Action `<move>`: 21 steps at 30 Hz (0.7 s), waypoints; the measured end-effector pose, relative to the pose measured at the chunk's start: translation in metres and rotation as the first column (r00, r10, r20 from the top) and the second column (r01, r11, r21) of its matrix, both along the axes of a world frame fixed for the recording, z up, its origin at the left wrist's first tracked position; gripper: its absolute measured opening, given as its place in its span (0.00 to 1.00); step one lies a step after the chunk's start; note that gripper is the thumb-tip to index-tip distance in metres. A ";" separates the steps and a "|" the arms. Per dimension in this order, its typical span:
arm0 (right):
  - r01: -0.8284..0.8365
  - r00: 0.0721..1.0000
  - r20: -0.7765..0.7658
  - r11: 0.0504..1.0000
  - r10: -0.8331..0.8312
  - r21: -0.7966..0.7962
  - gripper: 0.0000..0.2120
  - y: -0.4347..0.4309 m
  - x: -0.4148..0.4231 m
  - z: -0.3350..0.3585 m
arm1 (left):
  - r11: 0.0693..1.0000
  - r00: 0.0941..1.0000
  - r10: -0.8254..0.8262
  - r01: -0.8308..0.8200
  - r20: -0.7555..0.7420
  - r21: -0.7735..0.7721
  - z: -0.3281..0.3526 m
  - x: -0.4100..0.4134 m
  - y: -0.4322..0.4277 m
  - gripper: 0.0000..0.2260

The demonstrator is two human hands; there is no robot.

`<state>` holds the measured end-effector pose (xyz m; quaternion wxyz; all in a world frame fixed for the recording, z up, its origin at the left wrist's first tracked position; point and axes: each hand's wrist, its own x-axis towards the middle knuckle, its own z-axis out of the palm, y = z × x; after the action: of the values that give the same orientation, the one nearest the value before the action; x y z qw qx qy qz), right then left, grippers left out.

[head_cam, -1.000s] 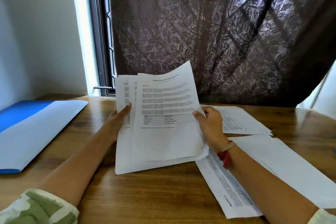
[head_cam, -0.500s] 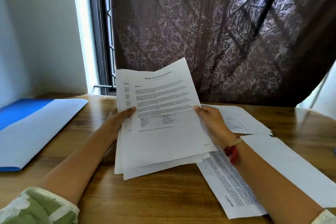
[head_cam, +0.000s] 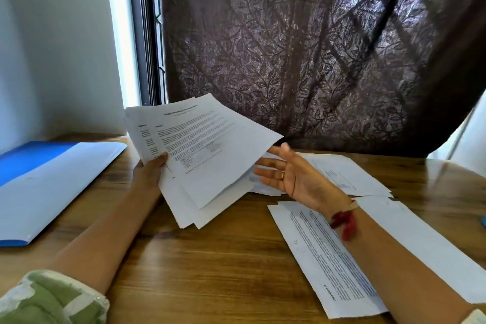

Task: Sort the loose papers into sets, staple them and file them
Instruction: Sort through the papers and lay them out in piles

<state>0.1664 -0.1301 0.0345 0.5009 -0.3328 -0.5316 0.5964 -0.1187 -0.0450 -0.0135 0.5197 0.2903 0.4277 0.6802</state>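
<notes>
The fanned sheaf of papers [head_cam: 210, 155] is held tilted above the wooden table [head_cam: 210, 271]. At the sheaf's left edge the left hand [head_cam: 150, 171] grips it, thumb on top. The right hand [head_cam: 292, 176] is just right of the sheaf, palm turned inward, fingers straight and spread, holding nothing. Loose sheets [head_cam: 323, 258] lie right of the sheaf and a blue folder [head_cam: 52, 179] lies left of it.

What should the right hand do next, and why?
Probably pinch the right edge of the fanned stack of printed white sheets with the open right hand. Only the left hand grips it, by its left edge, and the sheets are splayed, so squaring them likely needs both hands.
</notes>
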 end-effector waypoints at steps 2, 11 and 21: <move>0.000 0.989 0.149 0.999 -0.005 0.032 0.34 -0.004 -0.018 -0.004 | 1.000 1.000 0.014 -0.014 0.008 -0.003 0.000 0.001 -0.001 0.08; 0.443 0.883 0.150 0.896 -0.444 0.044 0.14 0.001 -0.040 -0.025 | 0.993 0.994 -0.106 0.108 -0.038 0.047 0.007 0.015 -0.003 0.07; 0.807 0.499 -0.181 0.530 -0.848 -0.260 0.15 0.035 0.070 0.000 | 0.999 0.998 0.039 -0.041 -0.045 -0.033 0.005 -0.018 -0.003 0.15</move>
<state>0.2359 -0.0955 0.0349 0.7711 -0.4916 -0.1846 0.3601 -0.1367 -0.0475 -0.0083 0.5011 0.2880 0.4563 0.6765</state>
